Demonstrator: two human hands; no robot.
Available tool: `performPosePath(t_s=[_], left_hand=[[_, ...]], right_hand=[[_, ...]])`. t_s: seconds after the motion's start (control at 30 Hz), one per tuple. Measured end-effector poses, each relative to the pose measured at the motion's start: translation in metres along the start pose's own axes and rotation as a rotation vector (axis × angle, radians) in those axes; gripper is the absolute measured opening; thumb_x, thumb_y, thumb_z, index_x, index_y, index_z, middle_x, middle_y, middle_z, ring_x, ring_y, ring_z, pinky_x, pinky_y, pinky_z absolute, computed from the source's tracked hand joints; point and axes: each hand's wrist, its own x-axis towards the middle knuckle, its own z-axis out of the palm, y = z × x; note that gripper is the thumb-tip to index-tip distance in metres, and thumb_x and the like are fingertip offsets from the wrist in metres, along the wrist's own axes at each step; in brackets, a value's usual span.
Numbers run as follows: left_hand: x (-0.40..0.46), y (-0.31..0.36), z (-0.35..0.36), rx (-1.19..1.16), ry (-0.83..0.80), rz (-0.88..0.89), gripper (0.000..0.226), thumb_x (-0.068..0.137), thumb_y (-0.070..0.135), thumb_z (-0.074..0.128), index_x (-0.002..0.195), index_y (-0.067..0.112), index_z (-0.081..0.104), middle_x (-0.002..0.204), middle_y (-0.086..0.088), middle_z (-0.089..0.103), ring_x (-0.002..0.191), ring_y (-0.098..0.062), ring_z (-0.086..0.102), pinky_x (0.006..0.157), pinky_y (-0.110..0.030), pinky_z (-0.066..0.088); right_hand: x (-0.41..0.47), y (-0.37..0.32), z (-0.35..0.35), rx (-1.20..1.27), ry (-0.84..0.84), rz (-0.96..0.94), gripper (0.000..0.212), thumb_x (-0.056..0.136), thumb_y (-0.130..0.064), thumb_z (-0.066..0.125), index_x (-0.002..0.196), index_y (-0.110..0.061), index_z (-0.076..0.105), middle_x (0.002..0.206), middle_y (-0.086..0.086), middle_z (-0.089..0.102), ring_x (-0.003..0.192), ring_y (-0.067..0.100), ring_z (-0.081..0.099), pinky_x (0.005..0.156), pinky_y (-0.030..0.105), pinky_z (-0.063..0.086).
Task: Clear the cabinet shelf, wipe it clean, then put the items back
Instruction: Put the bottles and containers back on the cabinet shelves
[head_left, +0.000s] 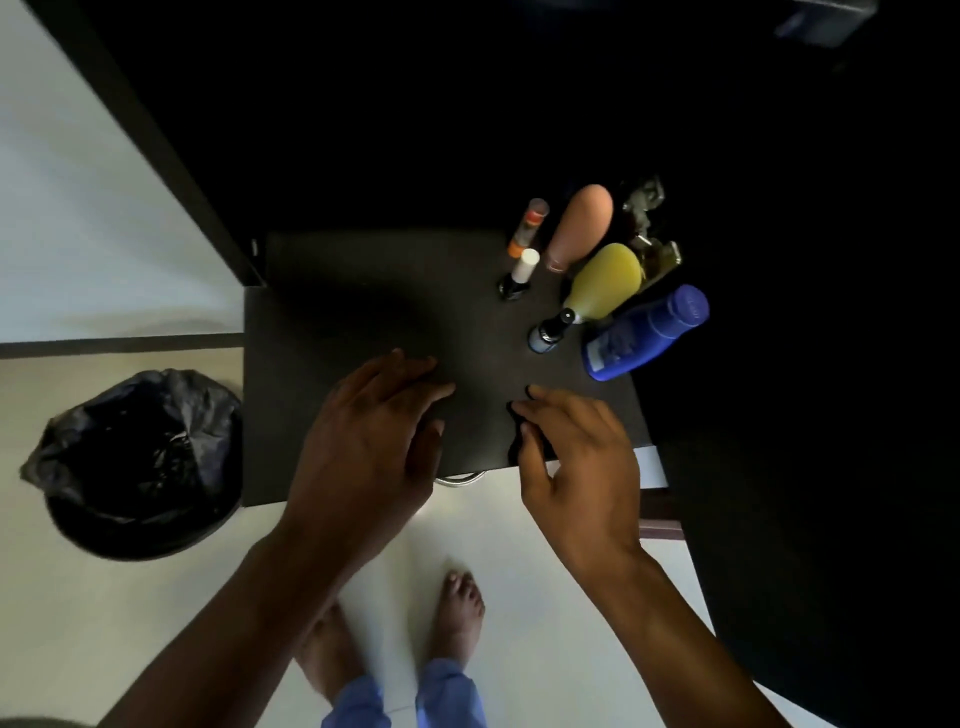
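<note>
Both hands reach over the near edge of the dark shelf (363, 312). The left hand (363, 447) lies flat on it, fingers straight and spread. The right hand (576, 467) pinches a small dark thing (519, 441), too dim to name. At the far right of the shelf stand a blue bottle (644, 332), a yellow bottle (605, 280), a tan bottle (579, 226) and smaller tubes. A black-lined bin (140, 462) sits on the floor at left.
</note>
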Motion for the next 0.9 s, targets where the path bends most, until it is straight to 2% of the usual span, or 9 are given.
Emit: performPosePath(t_s=[0.17,0.3,0.37,0.43,0.5,0.6,0.7,0.8,0.9], left_hand=[[0.035,0.032,0.012,-0.1,0.135,-0.047,0.039,0.096,0.027,0.065,0.134,0.02,0.067,0.136,0.0,0.068,0.125,-0.021,0.062,0.106,-0.028,0.043],[0.068,0.046,0.02,-0.176,0.244,-0.133,0.052,0.093,0.031,0.07,0.142,0.014,0.06,0.134,-0.008,0.068,0.122,-0.026,0.065,0.104,-0.038,0.051],[0.084,0.048,0.023,-0.203,0.253,-0.163,0.058,0.092,0.039,0.066,0.144,0.016,0.057,0.137,-0.006,0.066,0.123,-0.025,0.065,0.104,-0.044,0.053],[0.098,0.048,0.026,-0.19,0.231,-0.184,0.061,0.09,0.049,0.061,0.145,0.023,0.056,0.139,0.0,0.065,0.124,-0.021,0.065,0.103,-0.045,0.053],[0.107,0.049,0.027,-0.161,0.212,-0.18,0.057,0.089,0.054,0.062,0.14,0.03,0.059,0.136,0.007,0.067,0.121,-0.017,0.066,0.102,-0.042,0.054],[0.114,0.054,0.029,-0.148,0.224,-0.161,0.041,0.09,0.047,0.072,0.127,0.031,0.067,0.123,0.008,0.072,0.111,-0.015,0.069,0.093,-0.033,0.053],[0.116,0.057,0.031,-0.112,0.242,-0.174,0.029,0.092,0.044,0.072,0.117,0.031,0.071,0.111,0.008,0.076,0.104,-0.015,0.071,0.085,-0.03,0.051],[0.115,0.053,0.032,-0.092,0.259,-0.14,0.019,0.092,0.041,0.071,0.107,0.03,0.074,0.101,0.007,0.077,0.096,-0.018,0.072,0.079,-0.03,0.051],[0.111,0.051,0.022,-0.107,0.247,-0.168,0.017,0.089,0.04,0.072,0.1,0.028,0.074,0.094,0.006,0.078,0.092,-0.021,0.073,0.078,-0.037,0.056]], right_hand=[[0.003,0.0,-0.019,0.235,0.157,0.33,0.031,0.096,-0.015,0.07,0.126,-0.021,0.073,0.122,-0.007,0.071,0.105,0.004,0.065,0.091,0.034,0.06],[0.018,-0.019,-0.012,0.412,0.092,0.486,0.06,0.096,-0.018,0.07,0.152,-0.026,0.049,0.14,-0.006,0.062,0.12,0.009,0.065,0.097,0.04,0.06],[0.029,-0.029,-0.008,0.463,0.064,0.525,0.069,0.096,-0.012,0.069,0.155,-0.032,0.041,0.137,-0.01,0.06,0.114,0.008,0.065,0.092,0.039,0.062],[0.04,-0.034,-0.003,0.404,0.073,0.519,0.07,0.095,-0.006,0.065,0.155,-0.033,0.039,0.131,-0.01,0.06,0.107,0.008,0.065,0.092,0.035,0.061],[0.051,-0.035,0.001,0.319,0.096,0.499,0.064,0.096,-0.003,0.062,0.152,-0.028,0.043,0.127,-0.007,0.062,0.106,0.012,0.066,0.093,0.031,0.059],[0.062,-0.036,0.006,0.245,0.127,0.489,0.047,0.098,-0.006,0.061,0.143,-0.02,0.054,0.124,-0.002,0.067,0.109,0.014,0.065,0.098,0.024,0.054],[0.066,-0.031,0.009,0.281,0.149,0.5,0.032,0.098,-0.01,0.064,0.128,-0.019,0.06,0.109,-0.004,0.067,0.092,0.009,0.062,0.082,0.003,0.043],[0.066,-0.03,0.01,0.318,0.137,0.555,0.017,0.097,-0.011,0.063,0.106,-0.025,0.057,0.089,-0.008,0.059,0.075,0.006,0.058,0.065,0.002,0.036],[0.067,-0.036,0.006,0.344,0.109,0.534,0.017,0.096,-0.011,0.065,0.1,-0.026,0.057,0.088,-0.006,0.062,0.075,0.004,0.058,0.066,0.005,0.036]])
